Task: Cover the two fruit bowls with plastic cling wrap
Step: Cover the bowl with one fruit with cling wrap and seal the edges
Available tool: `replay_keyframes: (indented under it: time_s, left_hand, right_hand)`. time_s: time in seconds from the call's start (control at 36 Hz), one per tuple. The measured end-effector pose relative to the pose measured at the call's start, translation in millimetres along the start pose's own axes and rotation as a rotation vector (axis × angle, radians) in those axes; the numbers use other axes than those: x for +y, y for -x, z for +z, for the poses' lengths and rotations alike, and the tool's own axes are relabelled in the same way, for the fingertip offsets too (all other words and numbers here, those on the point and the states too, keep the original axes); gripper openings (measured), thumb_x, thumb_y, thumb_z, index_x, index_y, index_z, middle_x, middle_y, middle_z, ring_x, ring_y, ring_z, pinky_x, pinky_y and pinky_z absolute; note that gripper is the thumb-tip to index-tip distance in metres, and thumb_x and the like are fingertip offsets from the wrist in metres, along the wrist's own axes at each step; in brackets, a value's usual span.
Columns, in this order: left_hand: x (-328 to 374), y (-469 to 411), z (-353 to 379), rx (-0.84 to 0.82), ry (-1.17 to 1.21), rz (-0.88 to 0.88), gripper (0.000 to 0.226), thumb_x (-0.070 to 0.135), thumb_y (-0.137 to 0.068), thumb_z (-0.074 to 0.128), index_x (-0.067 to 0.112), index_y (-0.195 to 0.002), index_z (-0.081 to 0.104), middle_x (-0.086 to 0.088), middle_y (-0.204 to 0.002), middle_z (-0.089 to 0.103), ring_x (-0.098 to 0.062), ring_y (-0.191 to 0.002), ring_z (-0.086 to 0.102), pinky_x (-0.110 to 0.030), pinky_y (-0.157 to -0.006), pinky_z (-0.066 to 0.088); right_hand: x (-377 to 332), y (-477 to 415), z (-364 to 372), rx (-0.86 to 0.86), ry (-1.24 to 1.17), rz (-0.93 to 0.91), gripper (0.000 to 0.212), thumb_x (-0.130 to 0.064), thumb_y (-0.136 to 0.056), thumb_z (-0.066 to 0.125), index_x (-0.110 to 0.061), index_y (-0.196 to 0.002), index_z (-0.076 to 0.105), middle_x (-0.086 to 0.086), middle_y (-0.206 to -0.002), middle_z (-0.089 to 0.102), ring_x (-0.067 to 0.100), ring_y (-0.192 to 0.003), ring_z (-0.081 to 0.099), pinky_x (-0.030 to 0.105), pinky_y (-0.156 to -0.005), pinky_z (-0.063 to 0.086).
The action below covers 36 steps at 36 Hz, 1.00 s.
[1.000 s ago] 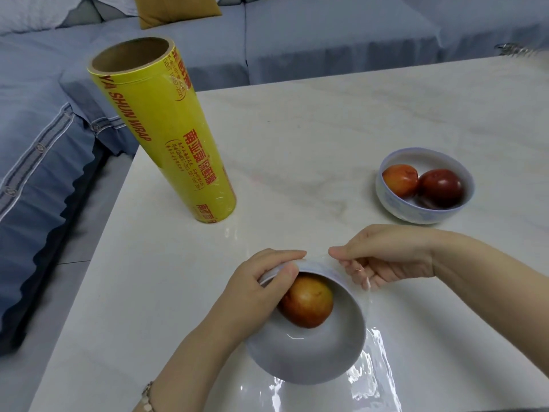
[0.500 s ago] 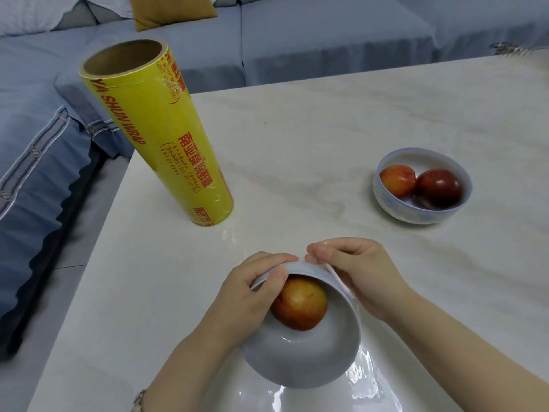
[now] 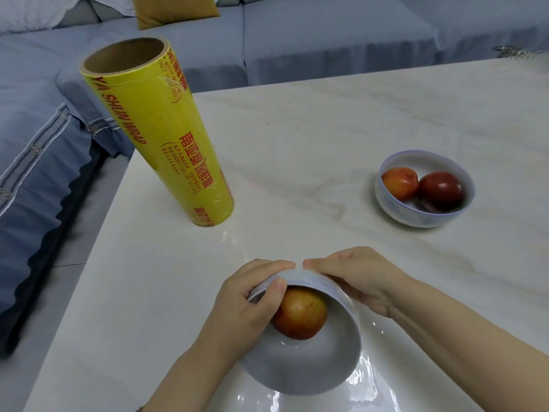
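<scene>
A white bowl (image 3: 306,364) with one red-yellow fruit (image 3: 300,313) sits at the near table edge, tilted toward me on a sheet of clear cling wrap (image 3: 365,391). My left hand (image 3: 246,304) grips the bowl's far-left rim, thumb inside. My right hand (image 3: 356,278) curls over the far-right rim and presses wrap against the bowl's outer wall. A second bowl (image 3: 416,218) with two red fruits stands uncovered at the right. The yellow cling wrap roll (image 3: 160,138) stands upright to the left.
The pale marble table (image 3: 312,129) ends at the left, where a blue-grey sofa (image 3: 35,162) runs along it and behind. A yellow cushion (image 3: 175,10) lies on the sofa. A small metal object (image 3: 511,52) sits at the far right table edge.
My right hand moved left from beside the bowl onto its far rim, pulling the wrap over the wall. My left hand kept its grip on the rim.
</scene>
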<state>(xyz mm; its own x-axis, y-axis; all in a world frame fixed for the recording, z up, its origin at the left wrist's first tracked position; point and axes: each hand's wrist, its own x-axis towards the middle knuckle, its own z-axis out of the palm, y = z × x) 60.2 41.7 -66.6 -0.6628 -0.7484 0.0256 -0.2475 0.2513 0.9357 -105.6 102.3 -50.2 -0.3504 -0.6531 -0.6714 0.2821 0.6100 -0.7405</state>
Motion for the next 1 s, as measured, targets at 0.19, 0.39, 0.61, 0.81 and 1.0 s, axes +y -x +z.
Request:
replay_keyframes:
  time_s: [0.19,0.39,0.61,0.81,1.0]
  left_hand:
    - [3.9,-0.5,0.8,-0.044,-0.02,0.016,0.024,0.048,-0.072,0.049,0.045,-0.088,0.066,0.022,-0.102,0.065,0.0,-0.098,0.06,-0.005,-0.079,0.041]
    - [7.7,-2.0,2.5,-0.107,-0.039,0.059,0.027,0.046,-0.074,0.05,0.057,-0.093,0.064,0.023,-0.101,0.065,-0.002,-0.098,0.061,-0.008,-0.08,0.042]
    - [1.4,-2.5,-0.6,-0.037,-0.014,0.001,0.027,0.05,-0.072,0.048,0.042,-0.09,0.065,0.022,-0.101,0.065,0.0,-0.097,0.06,-0.006,-0.079,0.041]
    - [1.4,-1.0,-2.0,0.076,0.043,-0.088,0.023,0.049,-0.072,0.05,0.043,-0.082,0.069,0.026,-0.095,0.069,0.005,-0.096,0.061,-0.004,-0.078,0.041]
    - [4.8,0.9,6.7,0.308,0.214,-0.261,0.033,0.015,-0.096,0.044,0.024,-0.081,0.072,0.021,-0.081,0.072,0.007,-0.08,0.064,-0.005,-0.068,0.047]
  right_hand:
    - [2.2,5.9,-1.7,0.091,0.088,-0.228,0.014,-0.009,-0.064,0.081,-0.01,-0.066,0.068,0.002,-0.056,0.062,0.011,-0.05,0.056,0.019,-0.052,0.05]
    - [-5.5,8.5,-10.9,-0.061,0.575,-0.499,0.027,-0.008,-0.08,0.064,-0.03,-0.066,0.072,-0.011,-0.068,0.071,0.004,-0.07,0.066,0.017,-0.07,0.053]
    - [12.0,19.5,-19.7,-0.164,0.521,-0.499,0.026,-0.025,-0.089,0.046,-0.039,-0.093,0.067,-0.026,-0.1,0.067,-0.011,-0.099,0.057,0.011,-0.09,0.042]
    - [27.1,27.6,-5.7,-0.223,0.254,-0.376,0.028,-0.036,-0.095,0.035,-0.037,-0.11,0.059,-0.033,-0.108,0.058,-0.026,-0.098,0.048,-0.007,-0.079,0.033]
    - [31.5,36.8,-16.0,-0.174,0.071,-0.356,0.049,-0.052,-0.089,0.044,-0.009,-0.075,0.061,0.007,-0.07,0.059,0.012,-0.071,0.056,0.027,-0.075,0.048]
